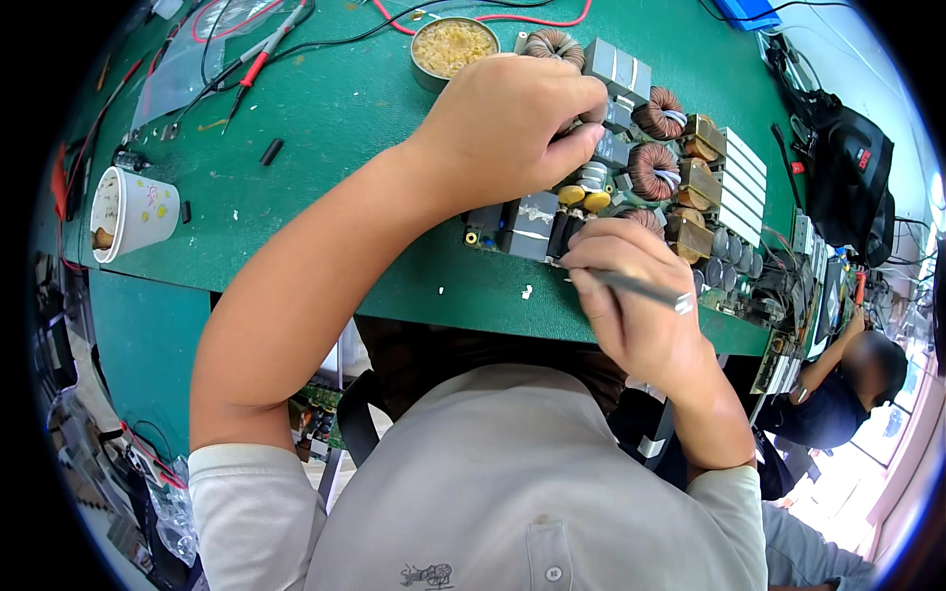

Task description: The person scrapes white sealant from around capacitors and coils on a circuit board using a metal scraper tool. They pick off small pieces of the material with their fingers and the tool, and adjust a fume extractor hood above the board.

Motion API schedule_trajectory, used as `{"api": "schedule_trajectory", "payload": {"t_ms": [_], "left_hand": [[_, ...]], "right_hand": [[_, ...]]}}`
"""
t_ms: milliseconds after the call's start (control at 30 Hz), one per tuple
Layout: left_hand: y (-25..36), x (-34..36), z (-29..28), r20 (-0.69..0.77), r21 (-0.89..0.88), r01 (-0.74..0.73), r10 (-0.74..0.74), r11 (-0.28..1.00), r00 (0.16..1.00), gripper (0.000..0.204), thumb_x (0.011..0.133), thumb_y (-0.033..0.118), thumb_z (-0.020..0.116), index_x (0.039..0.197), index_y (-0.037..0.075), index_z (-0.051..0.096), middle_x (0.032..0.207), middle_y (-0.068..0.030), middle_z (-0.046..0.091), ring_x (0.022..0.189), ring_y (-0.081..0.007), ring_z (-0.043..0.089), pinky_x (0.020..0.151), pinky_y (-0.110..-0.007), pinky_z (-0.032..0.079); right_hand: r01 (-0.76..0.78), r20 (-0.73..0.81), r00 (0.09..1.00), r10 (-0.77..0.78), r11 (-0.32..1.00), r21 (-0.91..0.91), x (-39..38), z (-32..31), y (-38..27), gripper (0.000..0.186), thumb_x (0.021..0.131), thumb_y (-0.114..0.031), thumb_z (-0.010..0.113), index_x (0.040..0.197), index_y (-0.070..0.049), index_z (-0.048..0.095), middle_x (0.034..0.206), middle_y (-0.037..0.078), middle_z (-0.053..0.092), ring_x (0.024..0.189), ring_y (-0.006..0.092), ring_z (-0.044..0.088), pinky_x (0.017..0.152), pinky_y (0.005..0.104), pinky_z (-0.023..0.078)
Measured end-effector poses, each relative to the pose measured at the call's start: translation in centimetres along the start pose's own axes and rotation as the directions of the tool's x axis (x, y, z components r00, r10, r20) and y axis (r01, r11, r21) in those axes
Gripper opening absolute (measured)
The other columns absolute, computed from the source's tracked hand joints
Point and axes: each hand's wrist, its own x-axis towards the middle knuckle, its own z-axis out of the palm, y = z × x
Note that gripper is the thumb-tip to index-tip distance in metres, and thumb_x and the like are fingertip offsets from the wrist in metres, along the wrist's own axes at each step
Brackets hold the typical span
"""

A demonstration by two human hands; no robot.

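Observation:
My left hand (pixel 522 118) rests over a circuit board (pixel 537 227) crowded with copper-wound coils (pixel 654 169), grey block capacitors (pixel 616 69), yellow discs and a white-finned heatsink (pixel 739 187). Its fingers are curled at the back part of the board; whatever they hold is hidden. My right hand (pixel 636 300) grips a slim dark pen-like tool (pixel 636 286) at the board's near edge, beside a black part (pixel 567 231); the tool's far end is hard to make out.
A tin of yellowish lumpy material (pixel 453 44), a paper cup (pixel 138 212), test probes (pixel 256 69), a plastic bag and wires lie on the green table (pixel 345 128). At right are a black bag (pixel 847 177), more electronics and a co-worker (pixel 828 404) reaching with an orange-handled tool.

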Motion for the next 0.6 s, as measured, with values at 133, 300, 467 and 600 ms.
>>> {"api": "schedule_trajectory", "payload": {"t_ms": [133,300,467,600], "left_hand": [[0.02,-0.07,0.0,-0.017,-0.006,-0.01,0.01,1.0,1.0,0.011,0.086,0.015,0.074,0.089,0.009,0.067,0.066,-0.0052,0.054,0.062,-0.0251,0.055,0.059,-0.039,0.044],[-0.08,-0.02,0.04,-0.019,-0.002,-0.004,0.004,1.0,1.0,0.011,0.086,0.017,0.073,0.089,0.009,0.067,0.067,-0.0056,0.054,0.063,-0.0262,0.056,0.059,-0.04,0.044],[0.07,-0.09,0.0,-0.002,0.016,0.012,-0.012,1.0,1.0,0.011,0.086,0.018,0.073,0.088,0.01,0.066,0.068,-0.006,0.056,0.065,-0.0268,0.058,0.059,-0.041,0.044],[0.1,-0.01,-0.09,-0.009,0.024,0.006,-0.006,1.0,1.0,0.011,0.086,0.019,0.073,0.088,0.01,0.066,0.069,-0.0059,0.057,0.066,-0.0269,0.059,0.06,-0.041,0.045]], "right_hand": [[0.043,-0.02,0.999,-0.043,0.999,-0.027,-0.32,0.03,0.57,0.008,0.092,-0.004,0.07,0.098,0.0,0.066,0.095,0.01,0.07,0.09,0.0328,0.069,0.077,0.0421,0.058],[-0.034,-0.012,0.999,0.035,0.996,0.083,-0.58,-0.28,0.37,0.01,0.092,-0.003,0.07,0.1,0.001,0.065,0.096,0.012,0.07,0.09,0.0339,0.07,0.08,0.0425,0.058],[-0.012,0.02,1.0,0.01,0.997,0.073,-0.52,-0.35,0.62,0.011,0.091,-0.003,0.07,0.101,0.001,0.065,0.096,0.014,0.07,0.091,0.0356,0.07,0.083,0.0434,0.058],[-0.013,0.033,0.999,0.011,0.998,0.065,-0.36,-0.6,0.38,0.012,0.091,-0.002,0.07,0.102,0.002,0.065,0.095,0.014,0.07,0.09,0.036,0.07,0.083,0.0437,0.058]]}}
